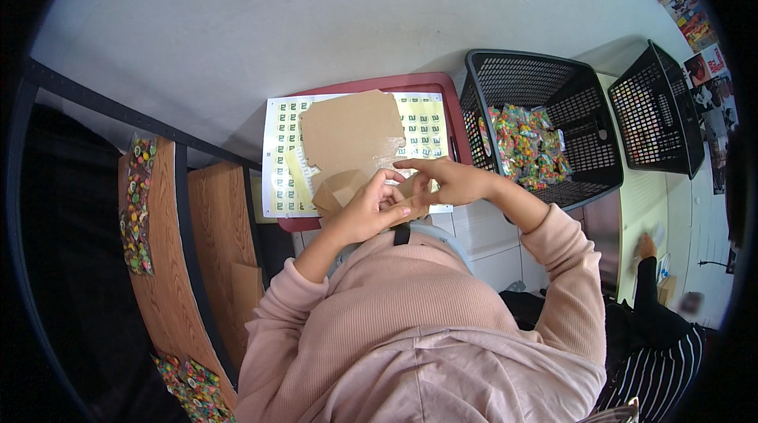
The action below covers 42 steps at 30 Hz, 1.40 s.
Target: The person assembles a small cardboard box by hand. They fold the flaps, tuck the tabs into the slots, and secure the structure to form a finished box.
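My left hand and my right hand meet close to my body, over the near edge of a red board. Curled fingers close my left hand, its thumb reaching toward the right hand. On my right hand the index finger points left, while the other fingers bend in toward the left hand's fingertips. Whatever they may pinch is too small or hidden. Just beyond them lies a flat brown cardboard piece, its near part folded. Beneath it are white-and-yellow sheets of printed labels.
To the right, a black plastic basket contains small bags of colourful candy; another black basket stands farther right. Wooden shelves with more candy bags are at left. Another person's arm shows at far right.
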Each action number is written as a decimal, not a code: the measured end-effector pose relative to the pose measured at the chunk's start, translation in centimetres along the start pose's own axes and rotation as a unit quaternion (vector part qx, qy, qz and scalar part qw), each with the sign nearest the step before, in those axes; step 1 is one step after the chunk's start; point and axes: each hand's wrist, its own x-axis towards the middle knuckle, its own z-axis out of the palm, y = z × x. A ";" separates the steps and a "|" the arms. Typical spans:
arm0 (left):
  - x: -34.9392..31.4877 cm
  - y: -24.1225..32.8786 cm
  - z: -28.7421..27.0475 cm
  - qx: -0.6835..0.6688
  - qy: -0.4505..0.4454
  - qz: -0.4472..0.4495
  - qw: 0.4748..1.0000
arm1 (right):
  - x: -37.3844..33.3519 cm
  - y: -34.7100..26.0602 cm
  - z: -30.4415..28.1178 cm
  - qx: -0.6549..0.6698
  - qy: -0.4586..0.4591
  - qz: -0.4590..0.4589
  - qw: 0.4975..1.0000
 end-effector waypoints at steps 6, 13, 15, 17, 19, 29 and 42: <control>0.0 -0.1 0.2 0.016 -0.029 -0.039 0.999 | -0.2 -1.1 1.3 -0.182 -0.027 -0.004 0.983; 0.1 -0.1 -0.9 0.010 -0.047 -0.007 0.999 | -0.2 0.5 0.9 0.047 0.007 0.030 0.998; 0.2 -0.2 -0.9 0.004 -0.037 -0.017 0.999 | 0.1 1.5 1.0 -0.042 0.032 0.009 0.999; 0.4 -0.2 -0.9 -0.001 -0.024 -0.030 0.999 | 0.2 0.8 0.9 -0.086 0.039 0.008 0.996; 0.4 -0.2 -0.8 -0.004 -0.010 -0.047 0.999 | -0.2 -0.5 1.1 -0.083 0.029 0.025 0.996; 0.3 -1.7 -1.1 0.017 0.095 0.037 0.995 | -0.5 5.2 3.4 0.012 0.378 0.015 0.925; -1.4 -1.7 1.9 0.429 0.019 0.279 0.859 | 2.0 4.1 2.8 0.308 0.455 -0.034 0.835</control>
